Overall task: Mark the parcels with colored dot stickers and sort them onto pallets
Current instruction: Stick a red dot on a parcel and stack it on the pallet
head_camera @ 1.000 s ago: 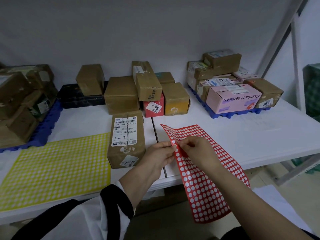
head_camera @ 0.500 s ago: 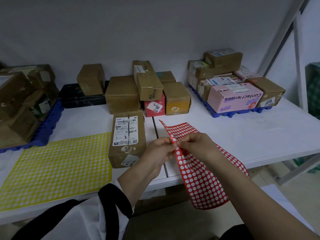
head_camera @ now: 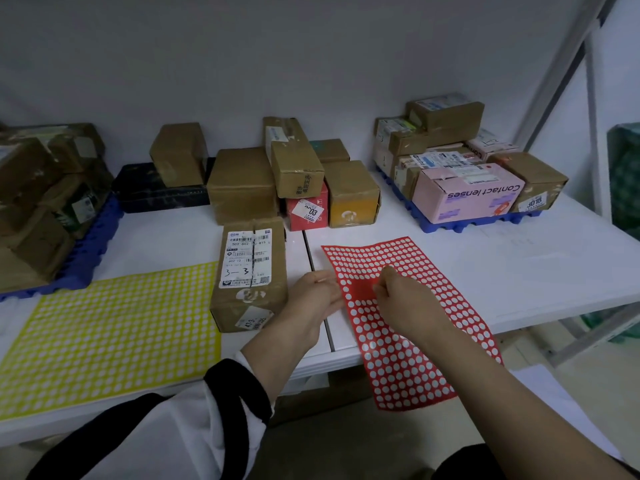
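Observation:
A red dot-sticker sheet [head_camera: 415, 327] lies flat across the table's front edge, its lower part hanging over. My left hand [head_camera: 313, 294] pinches its left edge. My right hand [head_camera: 403, 301] rests on the sheet with fingertips pinched at a bare red patch; whether a sticker is between them is too small to tell. A brown parcel [head_camera: 249, 271] with a white label marked "3-3" stands just left of my left hand. A yellow sticker sheet [head_camera: 110, 334] lies flat at the front left.
Blue pallets carry stacked parcels at the left [head_camera: 86, 251] and at the back right [head_camera: 481, 225], the latter with a pink "Contact lenses" box [head_camera: 467, 195]. Several loose boxes [head_camera: 242, 185] stand along the back middle. A metal frame leg [head_camera: 595, 116] rises at the right.
The red sheet, earlier held up and folded between both hands, now lies flat on the table. My right hand has moved onto its face.

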